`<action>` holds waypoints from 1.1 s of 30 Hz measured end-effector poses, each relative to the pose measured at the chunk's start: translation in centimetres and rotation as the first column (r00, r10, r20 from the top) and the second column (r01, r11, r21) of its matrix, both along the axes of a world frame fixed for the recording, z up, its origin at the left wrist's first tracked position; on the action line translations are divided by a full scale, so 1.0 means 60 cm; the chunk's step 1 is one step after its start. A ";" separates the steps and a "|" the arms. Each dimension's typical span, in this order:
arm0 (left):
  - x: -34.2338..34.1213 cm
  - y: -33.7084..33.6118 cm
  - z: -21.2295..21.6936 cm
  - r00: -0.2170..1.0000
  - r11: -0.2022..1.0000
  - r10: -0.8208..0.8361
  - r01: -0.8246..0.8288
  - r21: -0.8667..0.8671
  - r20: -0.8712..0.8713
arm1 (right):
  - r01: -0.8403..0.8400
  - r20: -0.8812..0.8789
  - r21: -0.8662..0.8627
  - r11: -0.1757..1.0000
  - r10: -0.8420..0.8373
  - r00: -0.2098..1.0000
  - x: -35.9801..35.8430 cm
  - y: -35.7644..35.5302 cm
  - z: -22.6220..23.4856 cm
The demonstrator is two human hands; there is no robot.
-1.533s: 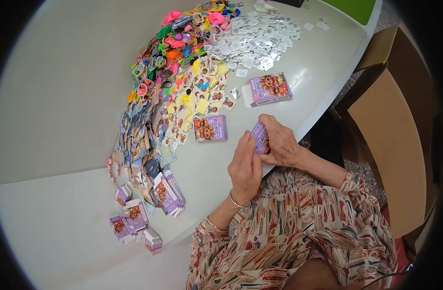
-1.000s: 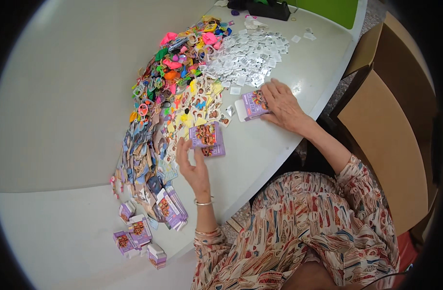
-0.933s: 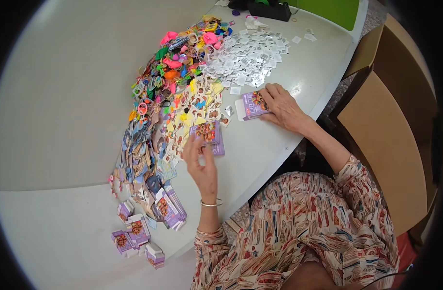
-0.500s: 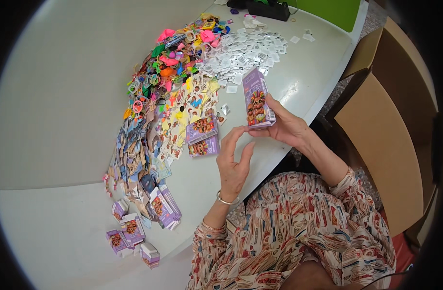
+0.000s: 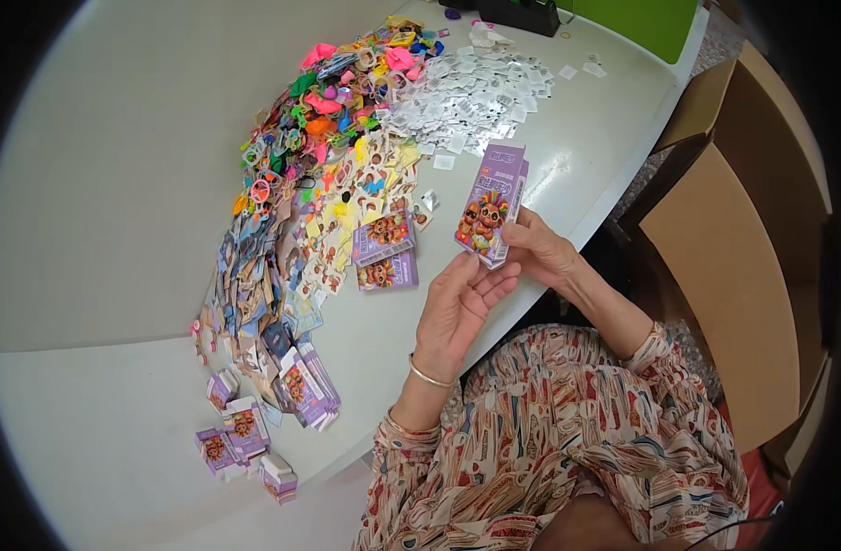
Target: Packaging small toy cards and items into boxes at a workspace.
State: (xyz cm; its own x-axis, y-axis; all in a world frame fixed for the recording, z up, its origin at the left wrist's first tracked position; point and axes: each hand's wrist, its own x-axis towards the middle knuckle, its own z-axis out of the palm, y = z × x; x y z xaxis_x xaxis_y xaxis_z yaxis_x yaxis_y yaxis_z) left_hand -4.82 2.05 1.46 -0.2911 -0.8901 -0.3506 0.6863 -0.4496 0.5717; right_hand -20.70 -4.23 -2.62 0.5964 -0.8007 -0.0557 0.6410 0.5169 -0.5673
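In my right hand (image 5: 547, 253) is a slim purple carton (image 5: 490, 204) with cartoon creatures on its front, its thumb lying along the carton's side edge. The carton is tilted, its top end pointing away from me. My left hand (image 5: 453, 308), with a bracelet at the wrist, is at the carton's lower end. Its fingers are stretched out and the tips touch or nearly touch the bottom; contact is hard to make out. Left of the hands, two similar purple cartons (image 5: 384, 241) lie overlapping on the white table (image 5: 375, 367).
Small white squares (image 5: 476, 101), colourful trinkets (image 5: 324, 115), character stickers (image 5: 375, 174) and folded papers (image 5: 246, 275) lie heaped across the table. Flattened cartons (image 5: 308, 390) and several small purple boxes (image 5: 246, 430) sit nearer left. A large cardboard box (image 5: 723, 285) stands open at right.
The carton has come slightly nearer me and its front has turned more toward view. My left hand has rolled palm-up, its fingers moving to the carton's lower end.
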 end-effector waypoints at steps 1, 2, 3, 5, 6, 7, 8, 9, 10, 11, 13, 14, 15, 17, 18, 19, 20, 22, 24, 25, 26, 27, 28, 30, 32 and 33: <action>0.002 0.000 -0.001 1.000 1.000 -0.002 0.002 0.016 -0.006 | 0.024 -0.009 -0.014 1.000 -0.025 1.000 -0.001 0.001 -0.003; 0.003 0.001 -0.001 1.000 1.000 -0.002 0.002 0.019 -0.008 | 0.024 -0.011 -0.010 1.000 -0.024 1.000 -0.003 0.001 -0.005; 0.004 0.001 -0.002 1.000 1.000 -0.010 0.010 0.025 -0.021 | 0.019 -0.019 -0.020 1.000 -0.020 1.000 -0.005 0.001 -0.007; 0.007 0.001 -0.003 0.999 0.999 -0.014 0.015 0.034 -0.034 | 0.010 -0.027 -0.026 1.000 -0.011 1.000 -0.009 -0.001 -0.014; 0.009 0.002 -0.004 1.000 0.999 -0.021 0.021 0.033 -0.006 | -0.009 -0.039 -0.036 0.999 0.008 0.999 -0.011 -0.002 -0.019; 0.011 0.002 -0.004 0.999 0.999 -0.028 0.027 0.032 0.022 | -0.028 -0.052 -0.047 0.998 0.026 0.998 -0.013 -0.003 -0.024; 0.012 0.002 -0.003 0.999 0.999 -0.027 0.026 0.034 0.020 | -0.030 -0.054 -0.044 0.999 0.028 0.998 -0.018 -0.004 -0.024; 0.011 0.002 0.000 0.997 0.999 -0.034 0.033 0.013 0.063 | -0.043 -0.104 -0.096 0.994 0.033 0.994 -0.022 -0.005 -0.022; 0.010 0.001 0.001 0.993 0.999 -0.041 0.042 -0.009 0.106 | -0.059 -0.153 -0.147 0.987 0.036 0.988 -0.027 -0.007 -0.021; 0.011 0.002 0.000 0.994 0.999 -0.038 0.039 -0.007 0.106 | -0.062 -0.154 -0.145 0.988 0.039 0.987 -0.029 -0.009 -0.020; 0.011 0.002 -0.005 0.986 1.000 -0.020 0.023 -0.014 0.166 | -0.098 -0.305 -0.318 0.943 -0.004 0.952 -0.031 -0.012 -0.019; 0.012 0.002 -0.010 0.986 1.000 -0.019 0.021 -0.014 0.164 | -0.101 -0.308 -0.317 0.943 -0.002 0.951 -0.033 -0.009 -0.018; 0.014 0.002 -0.017 0.985 0.999 -0.019 0.025 -0.029 0.169 | -0.072 -0.341 -0.352 0.933 -0.056 0.938 -0.033 -0.005 -0.017; 0.014 0.003 -0.020 0.985 0.999 -0.017 0.025 -0.042 0.173 | -0.049 -0.373 -0.384 0.922 -0.106 0.922 -0.033 0.002 -0.011; 0.012 0.003 -0.018 0.983 1.000 -0.013 0.018 -0.024 0.181 | -0.009 -0.329 -0.404 0.915 -0.136 0.935 -0.032 0.005 -0.004; 0.012 0.004 -0.018 0.982 1.000 -0.009 0.010 -0.007 0.189 | 0.032 -0.283 -0.422 0.906 -0.165 0.945 -0.031 0.006 -0.001; 0.011 0.006 -0.019 0.982 1.000 -0.008 0.010 -0.005 0.187 | 0.031 -0.285 -0.421 0.907 -0.164 0.945 -0.031 0.007 -0.003; 0.009 0.010 -0.020 0.989 0.999 0.010 -0.015 0.032 0.148 | 0.030 -0.292 -0.467 0.884 -0.186 0.938 -0.032 0.007 -0.008; 0.010 0.013 -0.021 0.990 0.999 0.017 -0.023 0.038 0.140 | 0.035 -0.296 -0.444 0.895 -0.183 0.937 -0.029 0.012 -0.006; 0.011 0.013 -0.021 0.991 0.999 0.023 -0.029 0.043 0.132 | 0.041 -0.301 -0.422 0.906 -0.183 0.936 -0.028 0.014 -0.006; 0.012 0.014 -0.022 0.991 0.999 0.024 -0.030 0.045 0.132 | 0.040 -0.302 -0.421 0.906 -0.182 0.936 -0.027 0.013 -0.006; 0.013 0.014 -0.024 0.989 0.999 0.017 -0.022 0.033 0.148 | 0.040 -0.299 -0.468 0.883 -0.201 0.933 -0.028 0.012 -0.008; 0.014 0.014 -0.025 0.986 1.000 0.010 -0.014 0.022 0.164 | 0.041 -0.296 -0.514 0.857 -0.222 0.929 -0.029 0.011 -0.008; 0.015 0.015 -0.028 0.982 1.000 0.010 -0.008 -0.010 0.187 | 0.004 -0.359 -0.521 0.854 -0.223 0.906 -0.033 0.015 0.001; 0.016 0.016 -0.034 0.978 0.999 0.009 0.000 -0.040 0.209 | -0.033 -0.421 -0.524 0.851 -0.226 0.878 -0.037 0.017 0.006; 0.018 0.015 -0.040 0.976 0.999 0.000 0.011 -0.048 0.217 | -0.071 -0.481 -0.571 0.818 -0.262 0.837 -0.038 0.017 0.007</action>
